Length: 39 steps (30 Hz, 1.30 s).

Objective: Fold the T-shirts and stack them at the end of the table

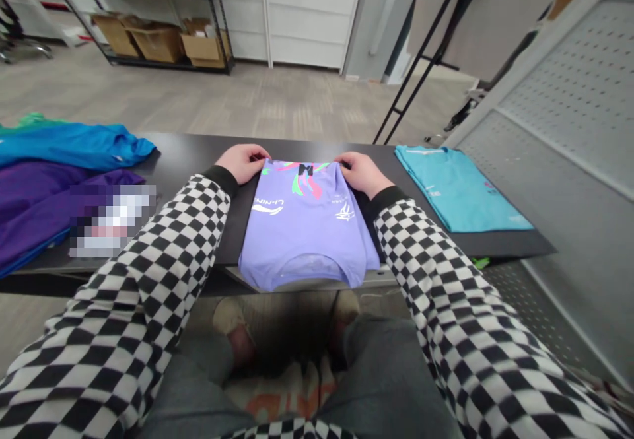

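A lavender T-shirt [307, 228], folded into a rectangle, lies in front of me on the black table. Its neckline points toward me and hangs slightly over the near edge; white logos and a pink, green and black print show on it. My left hand [242, 163] is closed at the far left corner, thumb and fingers pinching the cloth. At the far right corner, my right hand [364, 172] grips the fabric the same way, fingertips partly hidden. To the right lies a folded turquoise T-shirt [460, 191].
On the left of the table [193, 155] are loose blue [74, 145] and purple garments [44, 204], beside a blurred-out item [113, 221]. A grey perforated panel [569, 96] rises at the right. Beyond stand a shelf with cardboard boxes [158, 41] and a black metal stand [421, 63].
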Motion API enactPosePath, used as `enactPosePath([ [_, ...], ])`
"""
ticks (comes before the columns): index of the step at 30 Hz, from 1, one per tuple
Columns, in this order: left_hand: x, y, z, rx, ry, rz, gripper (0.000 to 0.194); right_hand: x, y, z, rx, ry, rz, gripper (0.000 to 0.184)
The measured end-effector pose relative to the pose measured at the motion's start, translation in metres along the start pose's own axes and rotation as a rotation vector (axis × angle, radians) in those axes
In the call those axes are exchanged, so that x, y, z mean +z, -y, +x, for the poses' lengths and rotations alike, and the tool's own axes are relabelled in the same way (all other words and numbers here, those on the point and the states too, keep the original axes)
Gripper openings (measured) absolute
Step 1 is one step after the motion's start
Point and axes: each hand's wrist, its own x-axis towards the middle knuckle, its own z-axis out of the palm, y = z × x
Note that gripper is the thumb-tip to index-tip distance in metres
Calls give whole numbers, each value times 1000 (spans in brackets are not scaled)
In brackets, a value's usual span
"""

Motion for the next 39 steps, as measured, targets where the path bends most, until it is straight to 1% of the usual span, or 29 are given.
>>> enactPosePath([
  [3,2,2,2,-12,-61,11,29,1,-6,3,-7,-29,11,28],
  [5,2,3,2,-13,-76,32,30,0,-8,3,-8,-36,43,30],
  [7,2,4,1,9,-50,45,32,-1,-10,3,-19,-36,72,30],
  [10,-1,6,1,77,48,56,42,-2,-12,2,-42,-16,78,29],
  [12,-4,7,2,112,84,55,48,-1,-13,3,-41,-4,71,28],
  [15,-4,9,8,132,85,64,49,1,-14,8,-31,-15,41,22],
  [17,-2,9,12,139,68,89,43,2,-15,12,-39,-24,21,15],
  [19,0,11,17,128,48,89,37,1,-15,15,-49,-22,29,13],
  [21,2,13,19,95,44,15,36,-1,-17,16,-30,-15,83,14],
  [25,0,19,20,29,44,-217,42,-7,-21,15,85,32,259,17],
  [27,-1,21,19,4,45,-258,43,-10,-22,13,125,46,305,17],
  [30,-3,18,18,-22,59,-229,40,-10,-21,12,151,39,324,17],
  [35,-4,11,16,-31,58,-104,33,-10,-16,8,131,30,297,18],
  [37,-5,8,13,-27,83,-73,40,-12,-15,6,113,37,259,19],
  [39,-6,6,11,-10,112,-58,51,-14,-14,5,85,56,246,24],
])
